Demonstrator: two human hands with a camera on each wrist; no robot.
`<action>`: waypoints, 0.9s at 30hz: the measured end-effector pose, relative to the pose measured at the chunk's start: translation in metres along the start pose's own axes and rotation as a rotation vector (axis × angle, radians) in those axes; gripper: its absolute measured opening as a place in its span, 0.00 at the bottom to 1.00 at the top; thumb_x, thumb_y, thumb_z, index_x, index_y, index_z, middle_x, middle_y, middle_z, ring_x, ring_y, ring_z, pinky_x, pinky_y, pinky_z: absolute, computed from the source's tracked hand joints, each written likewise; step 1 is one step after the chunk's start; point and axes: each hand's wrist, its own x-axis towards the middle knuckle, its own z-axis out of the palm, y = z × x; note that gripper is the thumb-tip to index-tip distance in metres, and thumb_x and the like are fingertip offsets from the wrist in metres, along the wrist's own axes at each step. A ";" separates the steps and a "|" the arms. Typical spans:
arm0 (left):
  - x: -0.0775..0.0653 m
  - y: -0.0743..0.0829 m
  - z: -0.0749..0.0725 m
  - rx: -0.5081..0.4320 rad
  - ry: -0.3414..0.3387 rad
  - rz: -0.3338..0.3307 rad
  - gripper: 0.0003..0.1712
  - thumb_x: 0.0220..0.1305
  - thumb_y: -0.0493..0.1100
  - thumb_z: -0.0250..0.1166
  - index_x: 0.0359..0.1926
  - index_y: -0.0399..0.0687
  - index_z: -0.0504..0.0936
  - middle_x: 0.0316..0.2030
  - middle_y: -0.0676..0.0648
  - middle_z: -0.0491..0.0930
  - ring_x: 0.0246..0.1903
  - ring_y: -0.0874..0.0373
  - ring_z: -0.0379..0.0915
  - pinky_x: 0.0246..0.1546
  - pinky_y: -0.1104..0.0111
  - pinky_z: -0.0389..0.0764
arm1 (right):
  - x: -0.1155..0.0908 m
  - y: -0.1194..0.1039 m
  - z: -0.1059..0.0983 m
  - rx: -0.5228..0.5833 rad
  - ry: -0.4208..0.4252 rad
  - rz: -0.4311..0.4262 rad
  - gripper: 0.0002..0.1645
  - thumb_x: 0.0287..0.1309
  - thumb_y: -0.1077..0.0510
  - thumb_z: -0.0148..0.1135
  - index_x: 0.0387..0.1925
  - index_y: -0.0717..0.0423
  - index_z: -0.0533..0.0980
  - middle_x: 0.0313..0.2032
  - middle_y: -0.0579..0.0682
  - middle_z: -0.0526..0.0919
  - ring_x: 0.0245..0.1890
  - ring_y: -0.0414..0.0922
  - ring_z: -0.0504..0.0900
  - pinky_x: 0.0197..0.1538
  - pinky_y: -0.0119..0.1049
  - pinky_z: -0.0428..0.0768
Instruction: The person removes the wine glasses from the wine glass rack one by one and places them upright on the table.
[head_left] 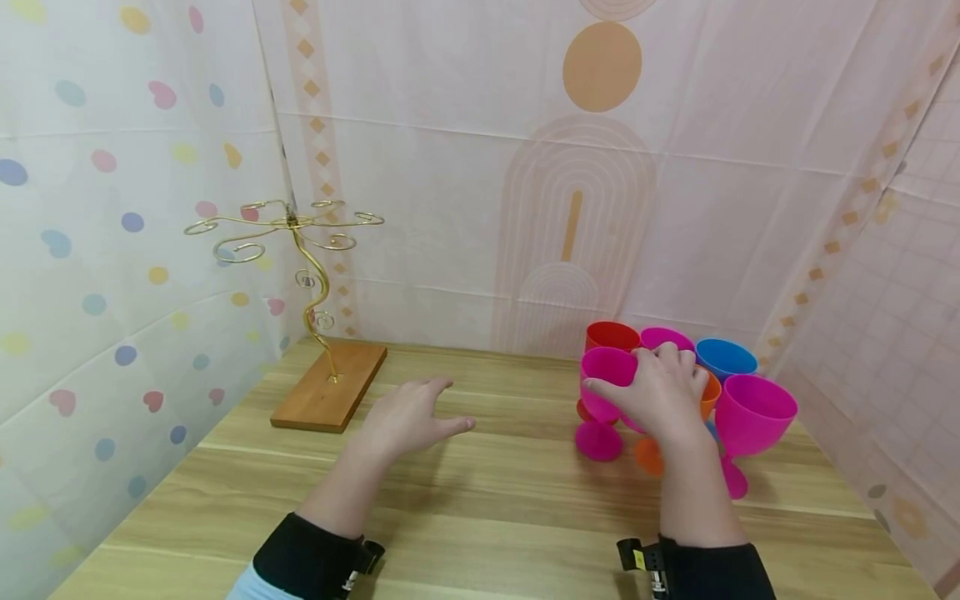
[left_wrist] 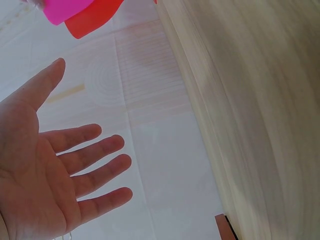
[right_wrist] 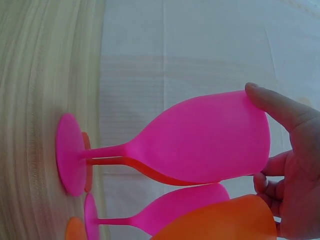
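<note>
My right hand point(head_left: 667, 392) is at the front-left pink goblet point(right_wrist: 200, 137), gripping it near the rim with the thumb on one side and curled fingers on the other. Upright, that goblet has its round foot at the tabletop. Around it stand several other plastic goblets: a red one point(head_left: 611, 335), a blue one point(head_left: 726, 358), an orange one point(right_wrist: 225, 220) and another pink goblet point(head_left: 753, 412) at the right. My left hand point(head_left: 408, 421) hovers above the table, fingers spread and palm bare in the left wrist view, touching nothing.
A gold wire stand point(head_left: 318, 283) with curled arms rises from a wooden base point(head_left: 330, 387) at the back left, near the left hand. Patterned curtains point(head_left: 420, 208) enclose the wood-grain table point(head_left: 487, 517) at the back and both sides.
</note>
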 end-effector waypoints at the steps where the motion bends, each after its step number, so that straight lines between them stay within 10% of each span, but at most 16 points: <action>1: 0.000 0.000 0.000 -0.004 -0.002 0.000 0.49 0.59 0.76 0.64 0.69 0.46 0.75 0.62 0.41 0.79 0.60 0.41 0.75 0.54 0.44 0.79 | 0.000 0.001 -0.001 -0.003 -0.002 0.002 0.60 0.45 0.22 0.70 0.64 0.64 0.71 0.53 0.66 0.68 0.58 0.67 0.61 0.52 0.66 0.63; 27: 0.000 0.003 -0.006 -0.035 -0.006 -0.017 0.46 0.61 0.71 0.66 0.69 0.45 0.75 0.60 0.40 0.79 0.59 0.41 0.76 0.54 0.45 0.80 | -0.006 0.000 -0.005 0.056 0.048 -0.002 0.64 0.48 0.23 0.68 0.75 0.58 0.61 0.59 0.67 0.65 0.60 0.67 0.60 0.54 0.68 0.63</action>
